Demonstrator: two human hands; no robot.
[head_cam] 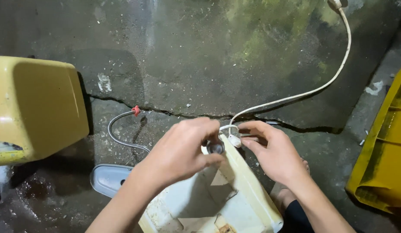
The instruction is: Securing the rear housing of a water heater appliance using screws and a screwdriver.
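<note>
Your left hand (183, 151) pinched a small round cap (216, 147) on top of the cream box (235, 194). Your right hand (274, 151) held the white cord (295, 96) with curled fingers.

— What's the floor (200, 56) like?
— Dark cracked concrete, damp, mossy.
— And on it?
— A white cable (314, 90), a grey hose (116, 133), a cream casing (235, 194), yellow tubs (36, 108) either side.

Yellow bins (36, 108) flanking open floor (187, 64)
</note>
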